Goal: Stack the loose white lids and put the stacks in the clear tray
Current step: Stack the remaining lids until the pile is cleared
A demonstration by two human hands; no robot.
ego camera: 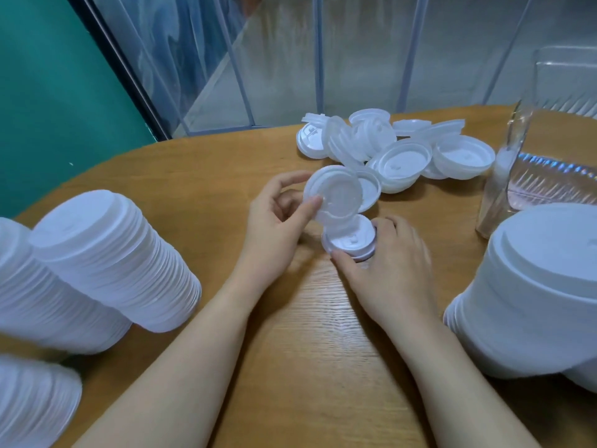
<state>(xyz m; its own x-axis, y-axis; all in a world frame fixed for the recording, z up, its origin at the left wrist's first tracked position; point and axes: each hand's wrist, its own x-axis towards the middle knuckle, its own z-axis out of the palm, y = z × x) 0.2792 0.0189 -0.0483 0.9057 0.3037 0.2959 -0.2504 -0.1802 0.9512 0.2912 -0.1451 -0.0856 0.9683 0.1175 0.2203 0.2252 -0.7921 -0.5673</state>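
Your left hand [274,218] pinches one thin round white plastic lid [334,193] in its fingers, tilted so it can drop onto the small lid stack [350,238] your right hand [392,263] grips steady on the wooden worktop [310,334]. More smooth loose lids [397,147] wait at 12 o'clock; the clear tray [546,185] sits at 2 o'clock.

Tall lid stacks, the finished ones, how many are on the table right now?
4: two lean together at the left, one sits at the bottom-left corner, one stands at the right edge. More may lie outside the frame.
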